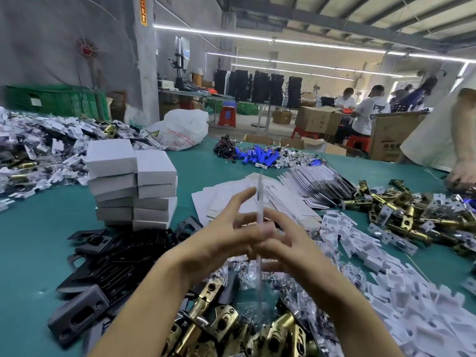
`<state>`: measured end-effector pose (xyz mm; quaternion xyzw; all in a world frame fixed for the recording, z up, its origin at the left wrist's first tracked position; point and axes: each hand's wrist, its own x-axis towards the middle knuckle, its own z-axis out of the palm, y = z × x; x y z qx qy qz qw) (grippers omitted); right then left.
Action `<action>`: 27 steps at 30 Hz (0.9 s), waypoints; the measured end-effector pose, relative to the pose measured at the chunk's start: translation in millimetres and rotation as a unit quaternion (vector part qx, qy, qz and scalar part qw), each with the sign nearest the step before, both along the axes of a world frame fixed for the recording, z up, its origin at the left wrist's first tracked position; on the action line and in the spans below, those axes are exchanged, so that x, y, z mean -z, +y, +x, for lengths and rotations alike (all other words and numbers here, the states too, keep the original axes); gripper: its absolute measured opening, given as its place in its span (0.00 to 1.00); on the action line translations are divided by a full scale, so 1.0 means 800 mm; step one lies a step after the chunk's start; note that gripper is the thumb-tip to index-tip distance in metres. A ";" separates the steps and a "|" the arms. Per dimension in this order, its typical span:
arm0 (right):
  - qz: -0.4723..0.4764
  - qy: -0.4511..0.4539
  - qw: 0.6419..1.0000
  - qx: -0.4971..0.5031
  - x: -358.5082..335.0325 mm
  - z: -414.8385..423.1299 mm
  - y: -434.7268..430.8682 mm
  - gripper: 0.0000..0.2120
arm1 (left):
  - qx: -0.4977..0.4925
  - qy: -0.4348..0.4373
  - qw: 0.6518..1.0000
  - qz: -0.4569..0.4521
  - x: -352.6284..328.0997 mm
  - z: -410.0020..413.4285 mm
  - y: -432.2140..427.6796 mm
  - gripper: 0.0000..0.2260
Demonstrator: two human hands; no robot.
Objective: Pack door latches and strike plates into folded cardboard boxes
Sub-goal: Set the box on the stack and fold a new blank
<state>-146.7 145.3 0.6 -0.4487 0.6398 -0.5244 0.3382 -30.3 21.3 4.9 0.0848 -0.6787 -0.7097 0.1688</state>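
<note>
Brass latches (199, 311) lie nearest on the tabletop (38, 253). Left grip (226, 243) and right grip (288, 246) sandwich an edge-on box blank (259, 199), fingers (247, 195) half spread; blur hides the hold. Best crease its folds squarely before loading.

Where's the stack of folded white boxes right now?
In the head view, the boxes stand left of centre on the green table, just behind the black strike plates and left of the flat blanks.
</note>
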 end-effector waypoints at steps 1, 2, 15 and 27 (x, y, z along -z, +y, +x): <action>0.007 0.013 0.999 -0.029 -0.002 -0.001 0.002 0.40 | -0.005 0.017 0.999 0.030 -0.001 0.001 -0.001 0.56; 0.010 0.019 0.998 -0.052 -0.004 -0.001 0.004 0.38 | -0.018 0.030 0.998 0.042 -0.002 0.001 -0.001 0.55; -0.146 -0.005 0.989 0.016 -0.020 -0.006 0.013 0.28 | -0.369 0.031 0.874 -0.316 0.011 -0.010 0.014 0.53; -0.223 0.167 0.918 0.284 -0.018 -0.009 0.012 0.13 | -0.287 0.101 0.856 -0.418 0.017 -0.021 0.036 0.45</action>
